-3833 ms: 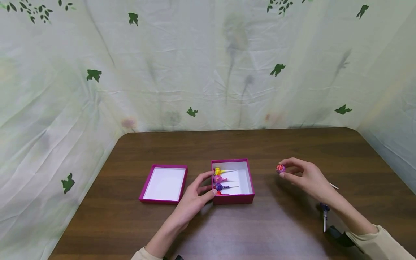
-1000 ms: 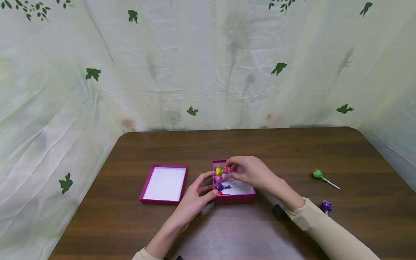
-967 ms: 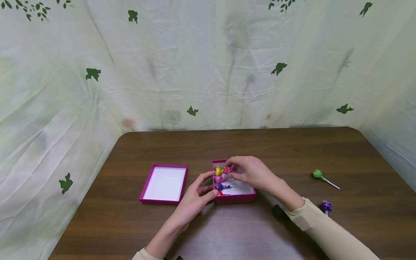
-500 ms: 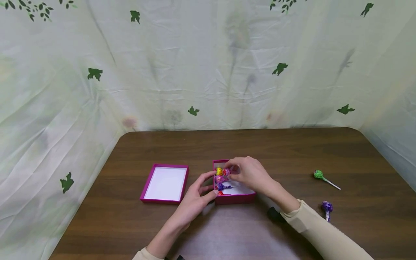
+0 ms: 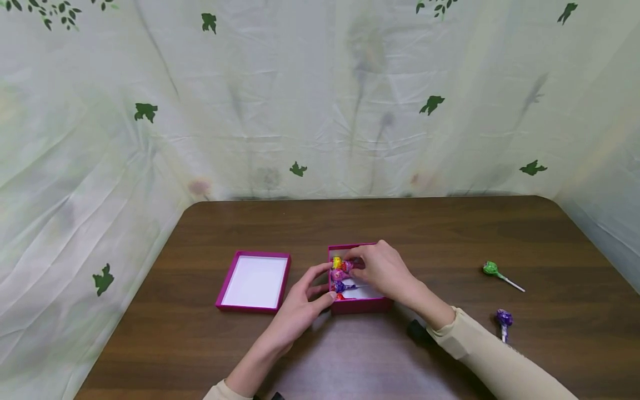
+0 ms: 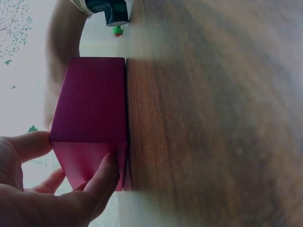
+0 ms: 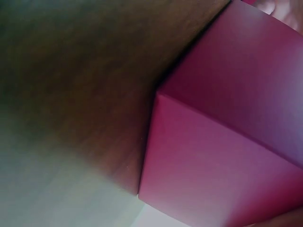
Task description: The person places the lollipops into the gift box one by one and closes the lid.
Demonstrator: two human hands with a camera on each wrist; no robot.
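As the left hand (image 5: 299,303) grips the box (image 5: 361,306), the right hand (image 5: 382,270) pinches a red-and-pink lollipop (image 5: 346,266).

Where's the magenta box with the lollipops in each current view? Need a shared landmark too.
Head: magenta box below centre, slightly right.
Left wrist: left half of the picture, outer walls only.
Right wrist: close up, filling most of the right half.
Shared landmark: wooden table, under it in head, right of it in left wrist, left in right wrist.

The right hand (image 5: 382,269) has brought the red-and-purple lollipop (image 5: 346,266) into the magenta box (image 5: 360,306).
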